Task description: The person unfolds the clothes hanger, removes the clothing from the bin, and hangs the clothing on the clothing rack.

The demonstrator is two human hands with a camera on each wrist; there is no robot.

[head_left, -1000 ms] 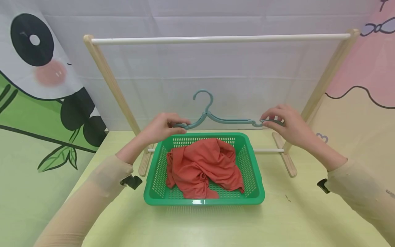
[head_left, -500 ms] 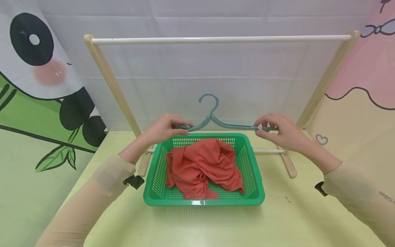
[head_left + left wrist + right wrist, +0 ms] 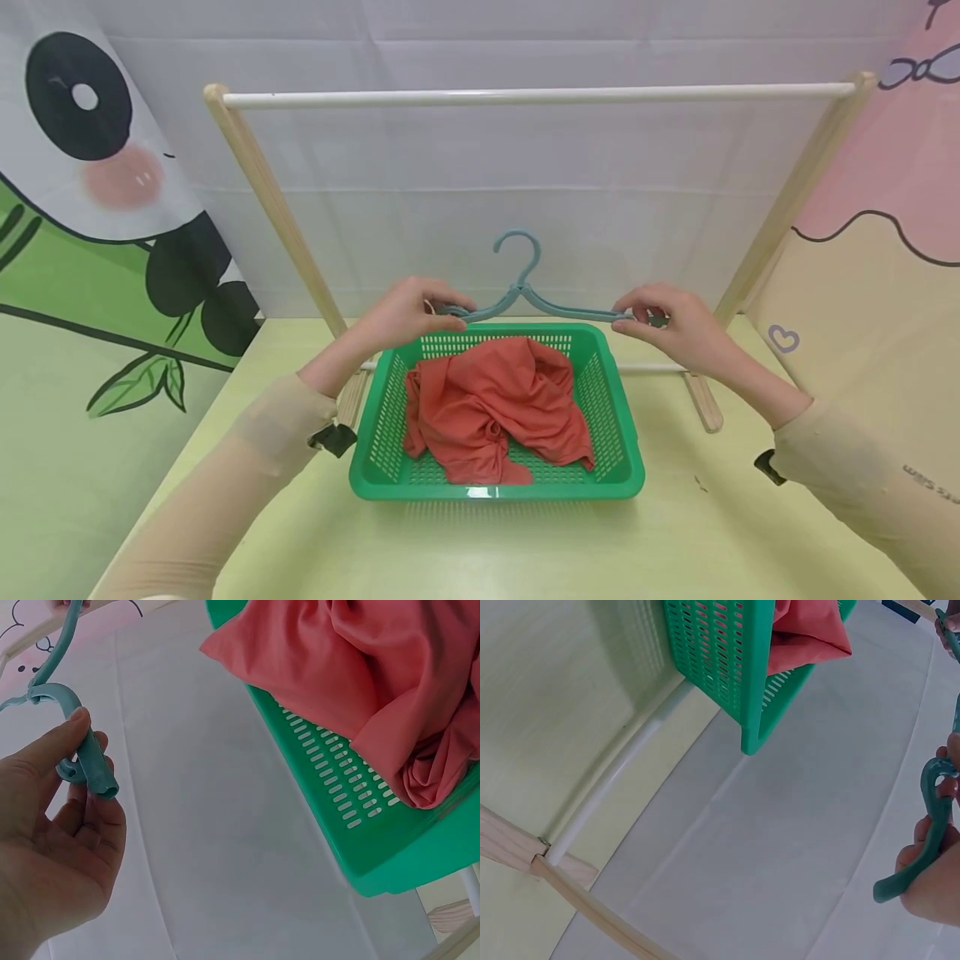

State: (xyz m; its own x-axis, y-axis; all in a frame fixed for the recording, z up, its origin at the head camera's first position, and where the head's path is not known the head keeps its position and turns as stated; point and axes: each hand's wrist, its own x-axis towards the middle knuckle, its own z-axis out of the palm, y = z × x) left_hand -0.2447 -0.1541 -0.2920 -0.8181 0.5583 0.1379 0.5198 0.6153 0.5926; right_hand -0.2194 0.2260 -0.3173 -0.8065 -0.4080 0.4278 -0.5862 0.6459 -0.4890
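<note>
A teal clothes hanger (image 3: pixel 570 312) is held up with its hook on top, above the far rim of a green basket (image 3: pixel 495 492). The left hand (image 3: pixel 412 312) pinches the hanger's left arm near its end; in the left wrist view the thumb (image 3: pixel 64 739) presses on it and the arm's tip pokes out past the fingers. At the other end, the right hand (image 3: pixel 667 321) grips the right arm, whose curved end (image 3: pixel 922 870) sticks out beside the palm in the right wrist view. A crumpled red cloth (image 3: pixel 495 400) lies in the basket, below both hands.
Behind the basket stands a rack with wooden side posts (image 3: pixel 277 208) and a white top bar (image 3: pixel 525 97). Its lower bar (image 3: pixel 652 367) runs behind the basket. A pale yellow table (image 3: pixel 480 550) bears everything, with white cloth backing (image 3: pixel 480 167) behind.
The hanger has shifted right and slightly down, its hook lower than before. The right hand has moved left and down, closer along the hanger's right arm; the left hand has drifted slightly right.
</note>
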